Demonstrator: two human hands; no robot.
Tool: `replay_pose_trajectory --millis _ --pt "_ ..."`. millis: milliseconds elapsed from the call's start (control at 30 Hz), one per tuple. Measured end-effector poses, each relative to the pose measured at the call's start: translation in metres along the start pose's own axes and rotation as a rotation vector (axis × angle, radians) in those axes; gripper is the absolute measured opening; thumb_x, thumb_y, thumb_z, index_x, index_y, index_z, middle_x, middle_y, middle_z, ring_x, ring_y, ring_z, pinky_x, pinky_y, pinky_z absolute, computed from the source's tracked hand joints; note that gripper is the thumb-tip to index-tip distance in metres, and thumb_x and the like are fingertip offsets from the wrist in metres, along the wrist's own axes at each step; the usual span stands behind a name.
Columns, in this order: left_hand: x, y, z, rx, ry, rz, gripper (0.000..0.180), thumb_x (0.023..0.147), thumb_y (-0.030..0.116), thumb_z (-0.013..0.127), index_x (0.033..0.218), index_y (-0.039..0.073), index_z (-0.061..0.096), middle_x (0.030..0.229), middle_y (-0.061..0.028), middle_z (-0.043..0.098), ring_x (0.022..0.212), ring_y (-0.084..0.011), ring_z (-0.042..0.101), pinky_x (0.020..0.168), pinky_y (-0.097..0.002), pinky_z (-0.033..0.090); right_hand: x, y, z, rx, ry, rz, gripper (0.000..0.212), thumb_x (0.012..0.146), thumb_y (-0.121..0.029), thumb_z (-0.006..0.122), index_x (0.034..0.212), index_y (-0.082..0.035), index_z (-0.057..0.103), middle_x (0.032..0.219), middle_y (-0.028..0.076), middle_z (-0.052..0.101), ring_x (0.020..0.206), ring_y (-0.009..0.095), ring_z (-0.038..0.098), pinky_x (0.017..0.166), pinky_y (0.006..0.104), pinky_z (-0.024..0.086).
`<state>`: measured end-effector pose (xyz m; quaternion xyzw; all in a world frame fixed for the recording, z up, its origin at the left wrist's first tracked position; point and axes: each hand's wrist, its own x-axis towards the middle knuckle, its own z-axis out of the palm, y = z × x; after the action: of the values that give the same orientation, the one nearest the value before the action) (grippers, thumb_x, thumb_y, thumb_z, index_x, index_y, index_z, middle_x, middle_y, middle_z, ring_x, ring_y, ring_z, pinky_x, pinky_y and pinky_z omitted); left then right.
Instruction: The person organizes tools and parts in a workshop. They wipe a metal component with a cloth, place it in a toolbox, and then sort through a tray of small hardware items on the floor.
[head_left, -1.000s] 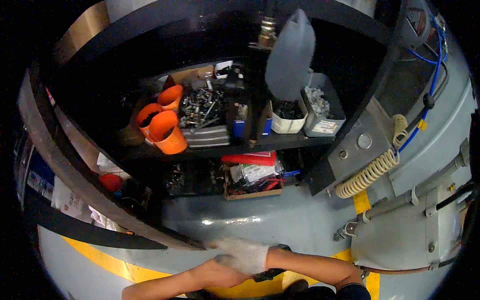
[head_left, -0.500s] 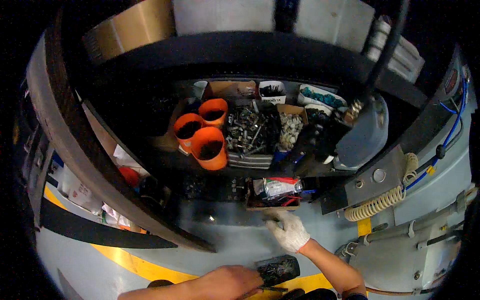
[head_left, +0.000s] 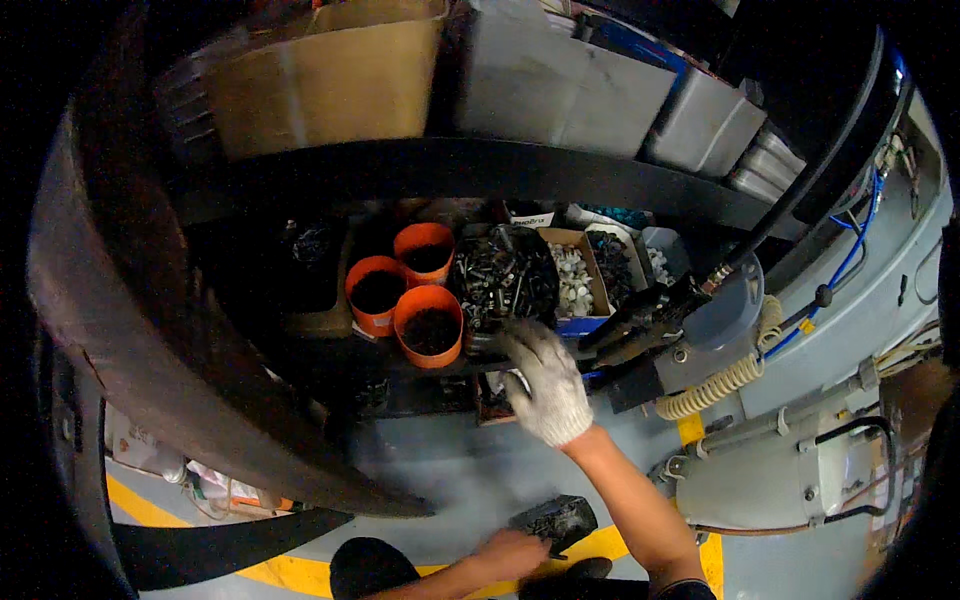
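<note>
My right hand (head_left: 550, 390), in a white knit glove, reaches up and forward with its fingers apart. Its fingertips overlap the near edge of a black-lined bin of small metal parts (head_left: 500, 275), and nothing shows in its grasp. Low in the view my bare left hand (head_left: 515, 553) is closed on the near left side of a small black tray (head_left: 575, 520) holding dark little pieces. Three orange buckets (head_left: 430, 352) of dark parts stand left of the metal parts. To their right sits a cardboard box of whitish pieces (head_left: 574, 285).
Large cardboard boxes (head_left: 330, 90) line the shelf above. A heavy dark beam (head_left: 190, 400) curves along the left. At the right are a coiled cream hose (head_left: 712, 388), blue tubing (head_left: 868, 225) and a grey machine case (head_left: 780, 480). A black pole slants down at upper right.
My right hand has moved up and forward, from in front of the low box to the bin of metal parts. The view has shifted, showing more of the upper shelf. My left hand stays by the tray.
</note>
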<state>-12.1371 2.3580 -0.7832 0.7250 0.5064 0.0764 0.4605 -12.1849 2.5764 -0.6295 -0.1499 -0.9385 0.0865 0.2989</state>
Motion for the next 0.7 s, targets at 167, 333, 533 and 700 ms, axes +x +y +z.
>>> replay_pose_trajectory --millis 167,333,533,700 --pt "0.004 0.023 0.0 -0.116 0.116 0.098 0.032 0.103 0.03 0.058 0.103 0.0 0.071 0.096 -0.0236 0.074 0.093 -0.0446 0.073 0.08 -0.0553 0.059 0.047 0.004 0.002 -0.03 -0.22 0.146 0.045 0.099 -0.025 0.063 0.142 -0.01 0.062 0.136 0.022 0.061 0.129 0.045 0.055 0.11 0.0507 0.046" --pt "-0.011 0.009 -0.019 -0.099 0.024 0.088 0.033 0.104 0.03 0.056 0.105 0.0 0.071 0.098 -0.023 0.075 0.092 -0.0435 0.073 0.08 -0.0551 0.059 0.075 0.036 0.005 -0.033 -0.341 0.138 0.048 0.101 -0.038 0.061 0.143 -0.015 0.065 0.155 0.023 0.052 0.14 0.047 0.048 0.119 0.0514 0.039" --pt "-0.012 -0.015 -0.022 0.007 0.05 0.007 0.033 0.105 0.031 0.055 0.113 0.003 0.07 0.097 -0.0217 0.075 0.091 -0.0408 0.074 0.077 -0.0527 0.06 0.119 0.058 0.007 0.001 -0.425 0.116 0.06 0.089 -0.043 0.078 0.143 -0.02 0.064 0.146 0.02 0.06 0.134 0.044 0.055 0.113 0.0501 0.045" --pt "0.002 -0.014 -0.021 0.033 0.117 0.046 0.037 0.104 0.034 0.056 0.119 0.002 0.068 0.097 -0.0215 0.075 0.091 -0.0405 0.074 0.075 -0.0532 0.06 0.143 0.098 0.025 0.058 -0.329 0.141 0.052 0.09 -0.039 0.077 0.135 -0.016 0.067 0.134 0.019 0.068 0.121 0.04 0.065 0.102 0.0464 0.053"
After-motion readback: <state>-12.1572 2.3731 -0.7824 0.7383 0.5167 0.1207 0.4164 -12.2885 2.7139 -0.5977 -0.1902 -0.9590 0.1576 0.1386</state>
